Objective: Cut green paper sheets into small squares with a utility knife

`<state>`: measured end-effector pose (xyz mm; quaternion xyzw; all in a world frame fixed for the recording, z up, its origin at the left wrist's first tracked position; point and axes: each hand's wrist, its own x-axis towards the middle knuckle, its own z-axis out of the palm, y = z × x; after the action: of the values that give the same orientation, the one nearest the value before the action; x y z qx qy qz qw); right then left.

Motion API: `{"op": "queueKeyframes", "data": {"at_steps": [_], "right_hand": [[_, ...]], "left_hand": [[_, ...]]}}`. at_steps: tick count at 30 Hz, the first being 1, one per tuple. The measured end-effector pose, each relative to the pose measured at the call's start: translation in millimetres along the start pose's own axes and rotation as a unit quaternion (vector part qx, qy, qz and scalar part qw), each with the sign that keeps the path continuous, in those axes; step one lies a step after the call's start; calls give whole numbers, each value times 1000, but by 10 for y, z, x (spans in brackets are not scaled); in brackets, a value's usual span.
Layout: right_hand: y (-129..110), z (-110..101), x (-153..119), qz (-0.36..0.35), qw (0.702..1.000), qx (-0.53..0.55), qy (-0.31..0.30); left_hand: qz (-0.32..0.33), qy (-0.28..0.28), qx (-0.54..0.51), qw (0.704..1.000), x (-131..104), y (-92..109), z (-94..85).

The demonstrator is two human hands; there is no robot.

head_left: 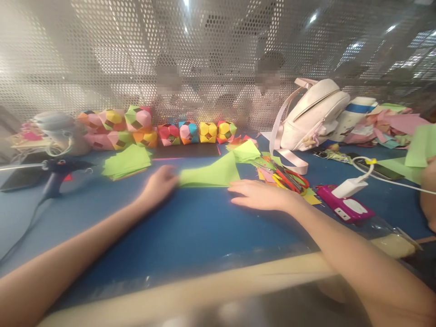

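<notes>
A green sheet of paper lies on the blue table, its far right part bent upward. At its left edge my left hand is closed on the paper, slightly blurred. My right hand rests palm down at the sheet's right corner, fingers spread, fingertips touching it. Behind my left hand sits a stack of green paper squares. Beyond my right hand are more green squares and red-handled scissors on scraps of coloured paper.
Folded paper balls line the back by a perforated metal screen. A glue gun is at left. On the right are a pale backpack, a magenta power strip with a white plug, a phone, crumpled paper and another person's arm.
</notes>
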<state>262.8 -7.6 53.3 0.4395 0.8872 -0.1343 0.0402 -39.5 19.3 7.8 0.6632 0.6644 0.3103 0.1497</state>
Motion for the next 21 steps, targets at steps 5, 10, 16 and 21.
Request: {"op": "queueKeyframes", "data": {"at_steps": [5,10,16,21], "right_hand": [[63,-4,63,7,997,42,69],[244,10,191,71,972,35,221],[615,-247,-2,215,964,-38,155],[953,-420,-228,321,943,-80,33]], "left_hand": [[39,1,-3,999,-8,40,52],[85,-34,47,995,-84,125,44],[97,-52,84,990,-51,111,-10],[127,-75,111,983,114,120,-40]]}}
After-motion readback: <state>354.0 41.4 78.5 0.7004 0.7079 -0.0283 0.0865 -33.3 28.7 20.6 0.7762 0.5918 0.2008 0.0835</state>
